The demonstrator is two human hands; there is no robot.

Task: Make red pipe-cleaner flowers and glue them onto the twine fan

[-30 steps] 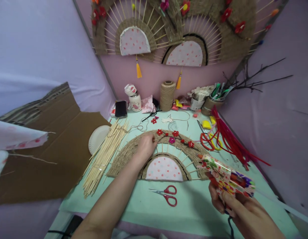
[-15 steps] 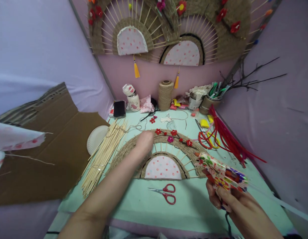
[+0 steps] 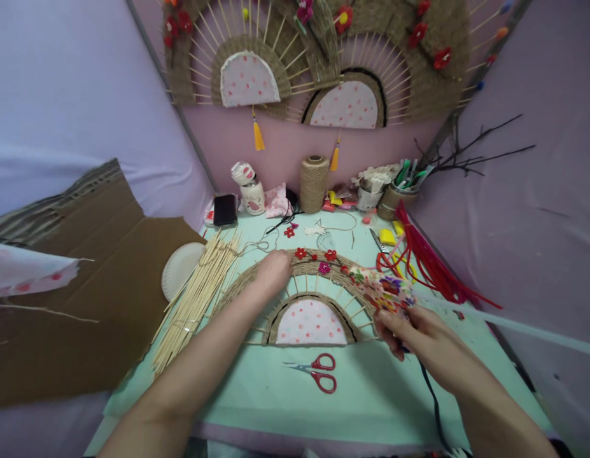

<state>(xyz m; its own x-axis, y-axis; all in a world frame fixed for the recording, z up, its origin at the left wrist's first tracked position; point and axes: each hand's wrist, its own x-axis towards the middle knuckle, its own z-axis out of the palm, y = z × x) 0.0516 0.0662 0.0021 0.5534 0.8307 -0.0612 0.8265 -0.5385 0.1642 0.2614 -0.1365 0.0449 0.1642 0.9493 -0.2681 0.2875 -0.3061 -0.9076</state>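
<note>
A half-round fan (image 3: 249, 280) of twine and thin sticks lies on the table, with red and magenta flowers along its upper band and a dotted white half-circle (image 3: 311, 322) at its base. My left hand (image 3: 274, 272) rests closed over the band's upper left; its fingertips and whatever they pinch are hidden. In my right hand (image 3: 409, 327) is a flower-patterned hot glue gun (image 3: 383, 289), its nozzle pointing left over the right part of the band, near the flowers. Red-handled scissors (image 3: 318, 372) lie in front of the fan.
Bamboo sticks (image 3: 202, 299), a paper plate (image 3: 180, 270) and cardboard (image 3: 98, 286) are on the left. A twine spool (image 3: 314, 184) and a white bottle (image 3: 251, 191) stand at the back. Red pipe cleaners (image 3: 423, 261) lie at right. The glue gun's cord (image 3: 433, 401) hangs towards me.
My right hand has brought the glue gun leftwards and up, from beside the fan to over its right band. My left hand has stayed on the band.
</note>
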